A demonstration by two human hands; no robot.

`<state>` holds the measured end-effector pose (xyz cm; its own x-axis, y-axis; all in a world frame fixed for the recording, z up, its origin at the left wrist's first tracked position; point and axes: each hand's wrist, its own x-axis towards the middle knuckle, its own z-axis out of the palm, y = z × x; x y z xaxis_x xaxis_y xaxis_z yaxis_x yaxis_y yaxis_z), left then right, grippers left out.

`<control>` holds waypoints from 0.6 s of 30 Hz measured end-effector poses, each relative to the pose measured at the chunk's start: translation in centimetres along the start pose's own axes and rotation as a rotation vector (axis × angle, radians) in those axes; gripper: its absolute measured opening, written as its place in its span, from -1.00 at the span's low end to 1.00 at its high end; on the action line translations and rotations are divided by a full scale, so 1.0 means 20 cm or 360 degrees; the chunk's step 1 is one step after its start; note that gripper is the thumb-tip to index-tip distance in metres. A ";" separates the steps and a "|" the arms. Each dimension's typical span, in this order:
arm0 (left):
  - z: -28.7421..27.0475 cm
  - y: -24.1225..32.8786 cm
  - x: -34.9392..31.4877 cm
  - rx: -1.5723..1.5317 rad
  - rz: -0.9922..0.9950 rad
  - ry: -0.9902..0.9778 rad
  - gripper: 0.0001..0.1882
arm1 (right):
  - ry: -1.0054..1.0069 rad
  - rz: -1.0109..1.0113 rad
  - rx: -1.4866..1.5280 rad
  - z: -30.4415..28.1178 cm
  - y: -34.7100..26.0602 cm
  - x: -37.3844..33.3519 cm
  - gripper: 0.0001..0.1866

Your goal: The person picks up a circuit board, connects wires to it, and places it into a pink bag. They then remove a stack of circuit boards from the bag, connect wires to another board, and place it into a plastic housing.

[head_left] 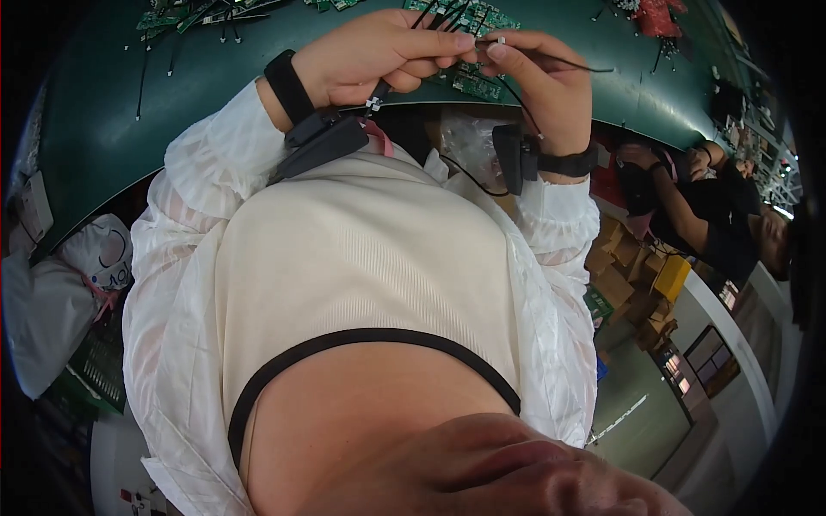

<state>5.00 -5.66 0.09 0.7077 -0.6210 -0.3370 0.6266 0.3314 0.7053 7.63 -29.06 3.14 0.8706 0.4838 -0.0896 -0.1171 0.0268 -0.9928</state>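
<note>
At twelve o'clock, over the near edge of the green bench (95, 146), the left hand (379, 53) was curled closed around a bunch of black cables (441, 12), its thumb and forefinger pinched together. At one o'clock the right hand (551, 86) was nearly closed, thumb and forefinger gripping at a small white connector (501, 40); exactly how it met the fingertips was too small to tell.

The likeliest trouble was a tangle: one loose strand trailed toward three o'clock across the right fingers and another dropped toward six, so either could have snagged. A hard tug on the connector might have strained its wire, and a slackened left grip might have spilled the bunch. Cables dragged over the circuit boards (477, 84) beneath could have shifted them.

Counted: two hands, two black wristbands (288, 89), one connector at the right fingertips, one red bag (658, 19) between one and two o'clock, one co-worker (731, 215) near three. The cables and overlapping boards, including a pile (202, 12) toward eleven, could not be counted reliably.
</note>
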 end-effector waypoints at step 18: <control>-0.03 -0.06 0.06 -0.0717 0.0081 0.0222 -0.80 | 0.0298 -0.0318 -0.1338 0.01 0.13 -0.06 -0.89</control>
<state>5.36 -6.28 -1.54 0.7589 -0.5048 -0.4115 0.6474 0.6532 0.3927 6.24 -29.31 0.72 0.9098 0.3856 0.1534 0.3716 -0.5924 -0.7148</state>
